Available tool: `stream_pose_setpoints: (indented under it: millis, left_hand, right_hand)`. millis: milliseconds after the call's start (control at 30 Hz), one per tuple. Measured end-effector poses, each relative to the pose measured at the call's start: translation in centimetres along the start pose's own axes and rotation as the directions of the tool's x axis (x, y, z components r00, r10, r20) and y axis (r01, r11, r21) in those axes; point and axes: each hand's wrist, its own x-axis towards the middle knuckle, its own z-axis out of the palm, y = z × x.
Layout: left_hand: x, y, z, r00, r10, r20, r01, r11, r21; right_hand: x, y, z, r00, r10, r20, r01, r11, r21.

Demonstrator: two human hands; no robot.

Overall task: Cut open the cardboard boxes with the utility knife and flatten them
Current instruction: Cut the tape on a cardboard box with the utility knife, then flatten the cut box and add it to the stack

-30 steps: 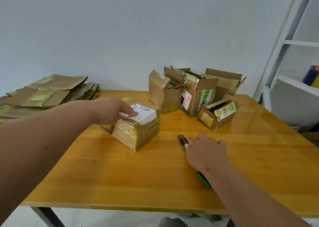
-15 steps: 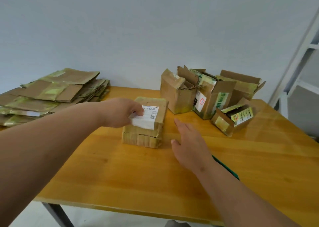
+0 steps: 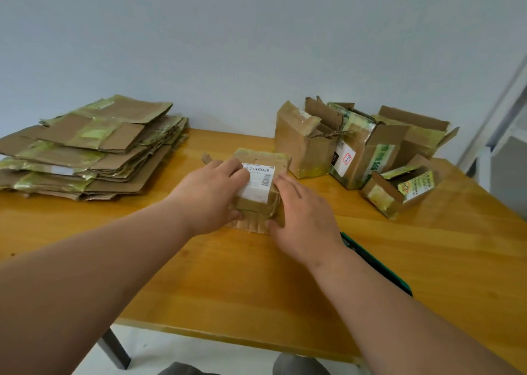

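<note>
A small taped cardboard box (image 3: pixel 263 175) with a white shipping label lies in the middle of the wooden table (image 3: pixel 228 274). My left hand (image 3: pixel 211 192) grips its left side, fingers over the label. My right hand (image 3: pixel 299 212) clasps its right side and near corner. The green utility knife (image 3: pixel 376 263) lies on the table to the right, mostly hidden under my right forearm, with neither hand on it.
A stack of flattened cardboard (image 3: pixel 85 149) covers the table's back left. Several opened boxes (image 3: pixel 359 146) stand in a cluster at the back right. A white shelf frame (image 3: pixel 502 123) rises at the right edge. A grey wall runs behind the table.
My right hand left the utility knife on the table and moved left onto the box. The box was turned and now sits squarer to me, held from both sides.
</note>
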Motion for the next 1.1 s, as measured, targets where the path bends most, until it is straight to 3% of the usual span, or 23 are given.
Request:
stream_pose_setpoints:
  millis: [333,600,1100]
  left_hand:
    - [-0.3,-0.1,-0.1,1.0,0.012,-0.013,-0.012,1.0,-0.016]
    - [-0.1,-0.1,-0.5,1.0,-0.007,0.005,0.007,1.0,0.014]
    - [1.6,0.3,-0.4,0.999,-0.049,0.012,0.05,0.999,-0.011]
  right_hand:
    - [-0.1,0.2,0.0,0.999,0.012,-0.04,-0.007,0.99,0.14]
    - [0.5,0.0,0.5,0.993,-0.006,-0.117,0.008,1.0,0.02]
    - [0.5,0.1,1.3,0.981,-0.022,-0.191,0.015,0.999,-0.038]
